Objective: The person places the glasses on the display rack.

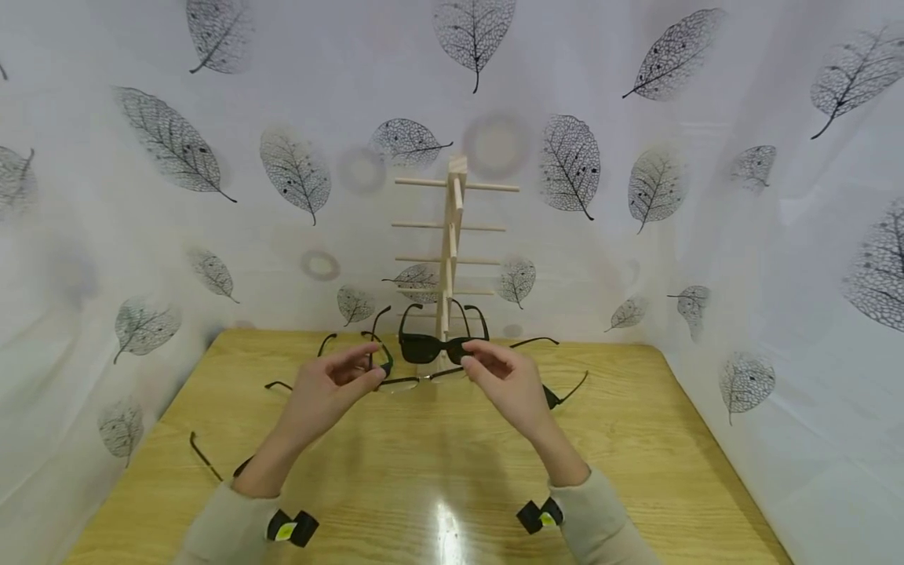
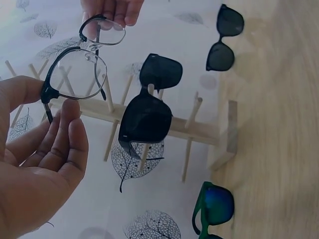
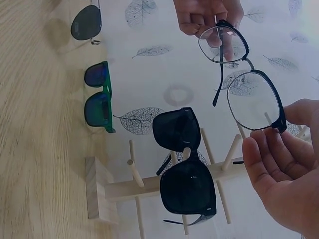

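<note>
A pair of half-rim eyeglasses [image 1: 426, 378] with clear lenses and black brow bars is held level between both hands, in front of a wooden display stand [image 1: 450, 235]. My left hand [image 1: 321, 392] pinches one outer corner of the eyeglasses [image 2: 49, 93] between thumb and fingers. At the opposite corner, my right hand [image 3: 286, 172] pinches the frame in the same way. The temples point away toward the stand. Black sunglasses [image 2: 147, 119] rest on a low peg of the stand, just behind the eyeglasses, and look apart from them in the wrist views.
Green-framed sunglasses [image 3: 97, 109] with blue lenses lie on the table [image 1: 438, 447] to the left of the stand. Other dark sunglasses [image 2: 220, 55] are on the right. A loose-looking temple [image 1: 206, 457] shows near the left forearm. Leaf-printed cloth [image 1: 297, 259] surrounds the table.
</note>
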The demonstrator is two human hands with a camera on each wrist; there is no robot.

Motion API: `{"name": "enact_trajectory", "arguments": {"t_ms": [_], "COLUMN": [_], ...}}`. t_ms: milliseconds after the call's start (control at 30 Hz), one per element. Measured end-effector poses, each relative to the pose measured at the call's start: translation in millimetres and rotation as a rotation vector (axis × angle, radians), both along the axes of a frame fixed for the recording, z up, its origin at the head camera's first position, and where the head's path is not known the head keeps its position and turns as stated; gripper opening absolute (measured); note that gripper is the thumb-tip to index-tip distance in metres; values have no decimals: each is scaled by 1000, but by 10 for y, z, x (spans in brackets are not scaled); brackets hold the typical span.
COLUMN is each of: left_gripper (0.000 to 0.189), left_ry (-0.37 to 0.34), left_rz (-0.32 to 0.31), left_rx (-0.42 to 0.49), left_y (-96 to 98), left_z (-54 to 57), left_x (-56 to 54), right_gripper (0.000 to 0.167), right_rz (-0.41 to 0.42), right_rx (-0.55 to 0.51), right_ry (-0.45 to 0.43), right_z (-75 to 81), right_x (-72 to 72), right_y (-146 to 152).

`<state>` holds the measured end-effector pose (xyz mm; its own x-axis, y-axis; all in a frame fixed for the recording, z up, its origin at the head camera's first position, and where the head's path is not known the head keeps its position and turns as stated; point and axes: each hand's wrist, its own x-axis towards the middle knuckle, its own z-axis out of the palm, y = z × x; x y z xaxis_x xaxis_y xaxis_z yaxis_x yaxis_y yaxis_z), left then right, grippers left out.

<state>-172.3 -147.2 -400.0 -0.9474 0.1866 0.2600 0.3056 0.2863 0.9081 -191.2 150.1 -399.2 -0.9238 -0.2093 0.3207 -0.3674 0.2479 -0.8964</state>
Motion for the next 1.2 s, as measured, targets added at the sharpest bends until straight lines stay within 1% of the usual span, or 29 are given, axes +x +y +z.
{"name": "enact_trajectory", "arguments": {"t_ms": [233, 433, 600, 700, 900, 1067, 1200], "left_gripper": [46, 46, 47, 48, 50, 51, 50], "left_ry": [8, -4, -1, -20, -52, -47, -47], "left_rz": [-22, -29, -31, -34, -48, -60, -76], "left_rx": [-3, 14, 12, 15, 14, 11, 25], "left_y": [80, 130, 163, 175, 187, 199, 206], "left_z": [8, 30, 58, 76, 99, 121, 144], "left_x": [-131, -224, -292, -327, -393, -459, -509], "right_gripper": [33, 36, 34, 31, 30, 30, 30], "right_rz": [-51, -64, -85, -101, -105, -95, -107], "right_rx": [-2, -20, -28, -33, -30, -28, -17], "right_ry": [0, -21, -25, -29, -28, -7, -10], "right_z": [-2, 15, 29, 30, 37, 52, 61], "right_x": [-39, -70, -105, -135, -202, -254, -294], "right_y": [67, 107, 132, 146, 174, 189, 191]}}
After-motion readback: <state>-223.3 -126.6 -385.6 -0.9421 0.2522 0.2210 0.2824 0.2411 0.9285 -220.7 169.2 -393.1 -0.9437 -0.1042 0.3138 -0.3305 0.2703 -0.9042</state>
